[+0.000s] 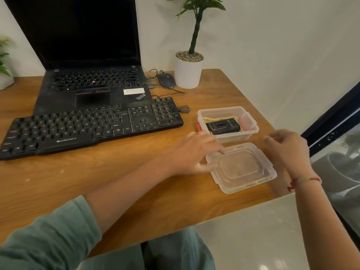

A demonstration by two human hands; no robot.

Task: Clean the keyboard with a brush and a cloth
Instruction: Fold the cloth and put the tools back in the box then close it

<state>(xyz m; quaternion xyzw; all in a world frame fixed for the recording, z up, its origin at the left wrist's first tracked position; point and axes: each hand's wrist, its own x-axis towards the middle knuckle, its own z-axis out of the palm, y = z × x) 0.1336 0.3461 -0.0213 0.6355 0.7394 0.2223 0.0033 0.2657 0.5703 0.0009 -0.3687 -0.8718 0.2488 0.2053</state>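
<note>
A black keyboard [93, 126] lies on the wooden desk in front of an open laptop [87, 61]. To its right stands an open clear plastic box [251, 129] with a black boxed item [223, 128] on a yellow cloth [209, 119] inside. The box's clear lid [241, 168] lies upturned on the desk just in front of it. My left hand [196, 152] rests at the lid's left edge, fingers touching it. My right hand [288, 147] hovers above the lid's right side with loosely curled fingers, holding nothing.
A black mouse [166, 80] and a white potted plant [188, 72] sit at the back right, with cables trailing toward the keyboard. The desk edge [253, 203] runs close to the lid on the right. A dark glass panel [335, 152] stands to the right.
</note>
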